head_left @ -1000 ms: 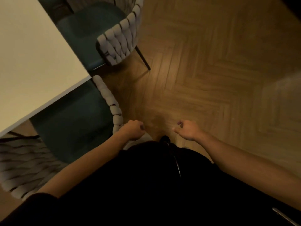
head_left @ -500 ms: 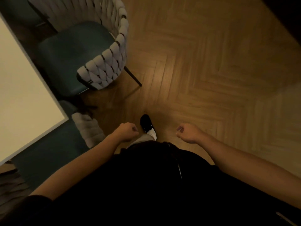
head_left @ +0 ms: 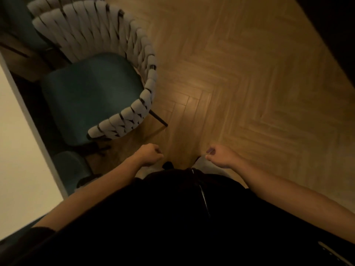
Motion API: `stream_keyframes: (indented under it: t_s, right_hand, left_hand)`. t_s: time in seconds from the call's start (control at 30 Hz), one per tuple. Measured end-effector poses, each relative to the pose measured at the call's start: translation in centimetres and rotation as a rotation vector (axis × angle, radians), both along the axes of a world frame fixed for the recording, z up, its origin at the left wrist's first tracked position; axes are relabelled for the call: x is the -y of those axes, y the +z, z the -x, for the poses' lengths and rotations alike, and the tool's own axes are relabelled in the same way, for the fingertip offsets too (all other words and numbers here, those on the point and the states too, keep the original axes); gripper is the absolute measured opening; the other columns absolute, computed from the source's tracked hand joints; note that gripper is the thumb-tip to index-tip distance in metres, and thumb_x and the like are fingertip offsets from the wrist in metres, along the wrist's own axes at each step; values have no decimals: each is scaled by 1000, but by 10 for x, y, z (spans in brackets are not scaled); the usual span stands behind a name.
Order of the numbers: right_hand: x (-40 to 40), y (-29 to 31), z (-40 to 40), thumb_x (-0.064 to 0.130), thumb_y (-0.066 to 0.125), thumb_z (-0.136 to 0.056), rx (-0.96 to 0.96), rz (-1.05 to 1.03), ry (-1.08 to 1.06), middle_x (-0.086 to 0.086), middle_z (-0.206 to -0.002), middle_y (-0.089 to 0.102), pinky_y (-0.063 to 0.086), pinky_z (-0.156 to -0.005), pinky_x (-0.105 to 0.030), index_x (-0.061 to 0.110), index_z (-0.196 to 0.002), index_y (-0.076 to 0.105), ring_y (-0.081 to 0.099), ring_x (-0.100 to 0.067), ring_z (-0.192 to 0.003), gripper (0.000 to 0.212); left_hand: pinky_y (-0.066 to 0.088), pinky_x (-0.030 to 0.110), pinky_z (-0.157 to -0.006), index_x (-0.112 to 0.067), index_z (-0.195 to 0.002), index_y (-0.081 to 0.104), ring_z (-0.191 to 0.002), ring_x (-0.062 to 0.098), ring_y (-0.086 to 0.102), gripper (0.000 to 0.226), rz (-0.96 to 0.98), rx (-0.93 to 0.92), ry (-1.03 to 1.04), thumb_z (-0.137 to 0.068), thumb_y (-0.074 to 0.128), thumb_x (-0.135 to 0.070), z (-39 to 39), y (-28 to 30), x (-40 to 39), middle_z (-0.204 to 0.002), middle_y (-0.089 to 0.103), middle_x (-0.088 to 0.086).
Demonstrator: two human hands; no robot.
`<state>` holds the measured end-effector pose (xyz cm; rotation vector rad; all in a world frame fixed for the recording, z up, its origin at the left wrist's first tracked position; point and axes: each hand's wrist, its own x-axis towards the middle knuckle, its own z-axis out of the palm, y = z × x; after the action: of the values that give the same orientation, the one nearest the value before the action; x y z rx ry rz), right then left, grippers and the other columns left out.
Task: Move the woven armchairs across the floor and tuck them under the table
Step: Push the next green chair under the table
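A woven armchair (head_left: 115,77) with a grey strap back and dark teal seat stands to my upper left, its seat facing the white table (head_left: 21,150) at the left edge. Only the teal seat edge of a second armchair (head_left: 71,169) shows under the table, lower left. My left hand (head_left: 148,154) hangs in front of my body with curled fingers and holds nothing, just below the first chair's armrest. My right hand (head_left: 219,156) is also curled and empty, over bare floor.
Herringbone wooden floor (head_left: 240,93) spreads to the right and ahead. A dark edge (head_left: 334,29) crosses the upper right corner. Another woven chair back (head_left: 48,4) shows at the top left. My shoes (head_left: 169,165) peek out below my hands.
I have walked forward along the table: the near chair slid back out of view under the table and the farther armchair now sits close at my left. Both hands stayed curled and empty.
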<state>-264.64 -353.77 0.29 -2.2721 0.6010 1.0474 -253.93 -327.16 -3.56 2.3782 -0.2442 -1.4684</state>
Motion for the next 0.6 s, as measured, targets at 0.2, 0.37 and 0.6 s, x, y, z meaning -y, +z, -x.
stream_keyframes:
  t_s: [0.2,0.37,0.6]
  right_hand:
    - [53,-17,-91,35,61,-96,-3,-15,106,-6,-122,66,51,-93,-34,16,-121,66,61,-24,-114,31]
    - [110,-27,-181,31,62,-97,-14,-14,241,-6,-122,68,49,-91,-31,14,-120,67,61,-25,-115,29]
    - [170,-27,-298,33,62,-97,-45,12,423,-9,-119,68,50,-91,-33,13,-116,67,61,-27,-114,28]
  left_hand:
    - [57,30,-67,-23,-102,66,-85,18,68,10,-16,22,80,-99,58,-29,-71,0,45,-100,67,1]
    - [62,36,-71,-18,-106,69,-85,26,73,17,-37,33,166,-99,56,-26,-131,2,86,-97,74,9]
    - [61,40,-83,-17,-104,70,-92,26,70,18,-32,32,350,-98,58,-29,-198,13,131,-101,71,5]
